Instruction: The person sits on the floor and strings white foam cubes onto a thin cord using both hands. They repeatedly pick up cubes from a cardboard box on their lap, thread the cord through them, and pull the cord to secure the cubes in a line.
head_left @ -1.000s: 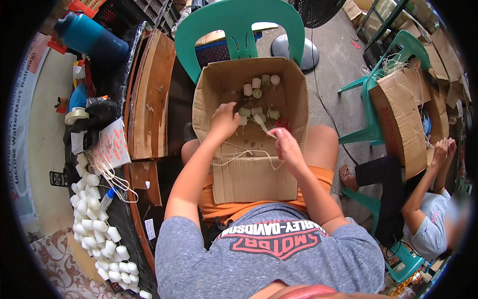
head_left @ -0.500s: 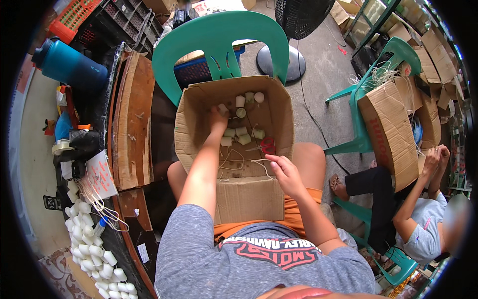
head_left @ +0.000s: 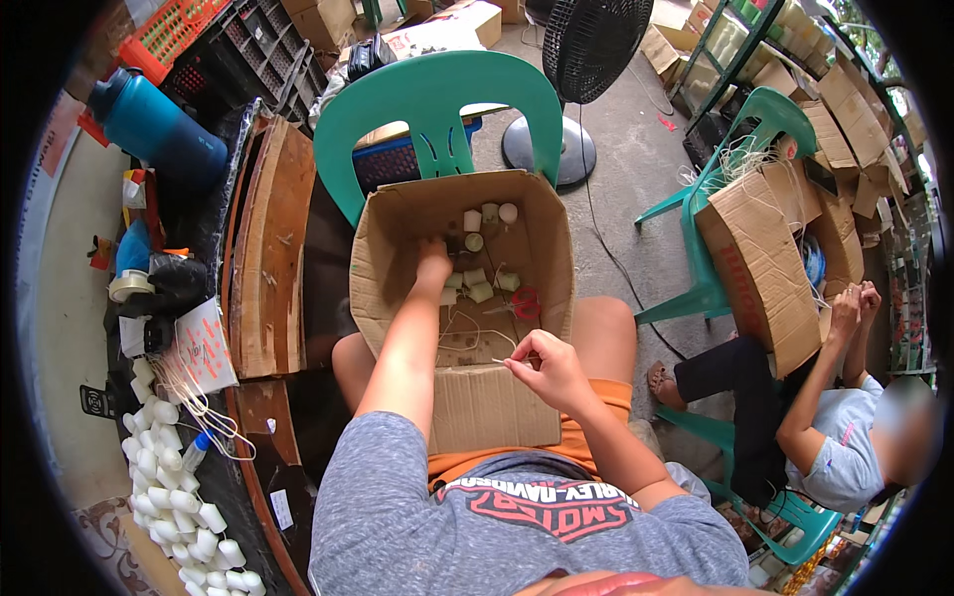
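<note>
On my lap a cardboard box stands open towards me. My left hand reaches into its left side, fingers curled near the inner wall; what they hold, if anything, is hidden. Several short pale cylinders lie about the box floor, some upright, some on their sides. Thin cream string loops across the box near its front. Above the front flap, my right hand pinches an end of string between thumb and finger. Red-handled scissors lie inside, on the right.
A green plastic chair stands behind the box, beside a black fan. To my left are a blue bottle, a tape roll and a heap of white cylinders. A seated person works at another box on the right.
My left hand has drawn slightly nearer me inside the box, and the cylinder beside its fingers no longer shows. My right hand has moved lower and left, pinching the string.
</note>
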The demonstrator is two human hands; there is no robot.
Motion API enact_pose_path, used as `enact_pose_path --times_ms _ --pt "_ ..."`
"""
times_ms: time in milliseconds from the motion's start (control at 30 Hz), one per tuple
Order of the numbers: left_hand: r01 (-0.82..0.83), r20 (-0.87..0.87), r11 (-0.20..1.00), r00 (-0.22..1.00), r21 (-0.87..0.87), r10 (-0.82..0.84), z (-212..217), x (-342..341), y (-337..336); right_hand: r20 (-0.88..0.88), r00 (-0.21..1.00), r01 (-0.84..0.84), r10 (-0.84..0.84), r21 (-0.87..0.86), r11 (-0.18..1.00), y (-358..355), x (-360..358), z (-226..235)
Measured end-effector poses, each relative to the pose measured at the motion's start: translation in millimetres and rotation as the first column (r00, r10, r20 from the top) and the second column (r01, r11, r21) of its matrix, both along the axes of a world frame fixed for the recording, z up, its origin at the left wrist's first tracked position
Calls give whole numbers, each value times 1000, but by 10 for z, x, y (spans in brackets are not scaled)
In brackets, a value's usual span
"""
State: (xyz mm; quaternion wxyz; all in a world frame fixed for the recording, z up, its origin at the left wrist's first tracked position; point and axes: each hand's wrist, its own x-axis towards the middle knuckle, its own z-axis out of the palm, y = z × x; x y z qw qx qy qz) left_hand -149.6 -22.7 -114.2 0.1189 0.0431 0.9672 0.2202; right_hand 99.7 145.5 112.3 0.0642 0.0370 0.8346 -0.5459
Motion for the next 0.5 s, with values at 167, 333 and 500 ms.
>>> enact_pose_path --times_ms 167,333,500 --pt "-237 289 902 948 360 134 347 233 39 -416 908 82 37 264 961 120 83 -334" --pt "-779 731 -56 607 624 -312 1129 801 -288 -369 921 192 -127 144 971 194 -14 -237" --pt "-693 499 -288 692 661 -521 1748 1430 -498 -523 841 203 -140 63 977 -159 -112 54"
